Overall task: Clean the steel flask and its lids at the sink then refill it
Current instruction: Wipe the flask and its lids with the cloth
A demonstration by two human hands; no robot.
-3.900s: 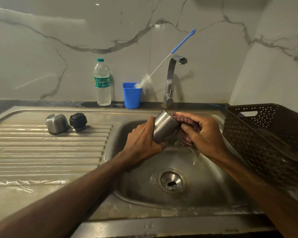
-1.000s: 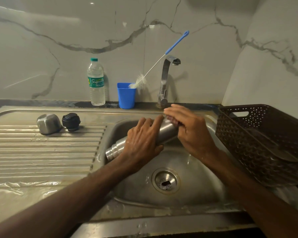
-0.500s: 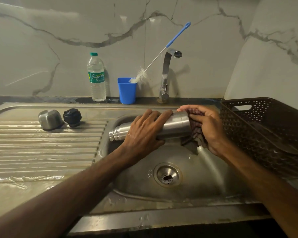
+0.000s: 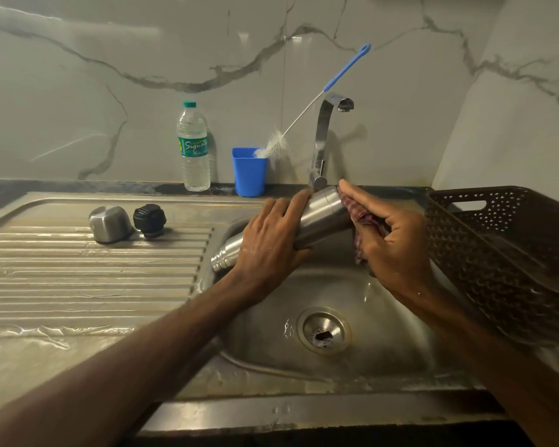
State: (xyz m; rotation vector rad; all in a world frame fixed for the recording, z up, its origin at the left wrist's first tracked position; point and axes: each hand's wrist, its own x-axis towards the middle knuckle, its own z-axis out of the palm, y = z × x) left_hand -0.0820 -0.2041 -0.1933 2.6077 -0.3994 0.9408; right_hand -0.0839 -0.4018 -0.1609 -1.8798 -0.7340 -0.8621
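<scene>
The step in hand, as I judge it, is wiping the outside of the flask [image 4: 323, 217] with the cloth [image 4: 357, 221]. To do it well, the left hand [image 4: 268, 243] should grip the middle firmly and turn the flask little by little. The right hand [image 4: 391, 233] should rub the base and then the whole wall down to the neck, so that no band is missed. Wet steel may slip, so it is safer to work low over the sink [image 4: 384, 333].

The flask is held above the sink, tilted, with its mouth toward the sink's left edge and its base toward the back edge. The left hand is wrapped round its middle, fingers curled over the top. The right hand is partly closed and presses the cloth to the base, upper fingers nearly straight and lower ones curled on the cloth. Both lids [image 4: 108, 224] stand on the surface left of the sink.
</scene>
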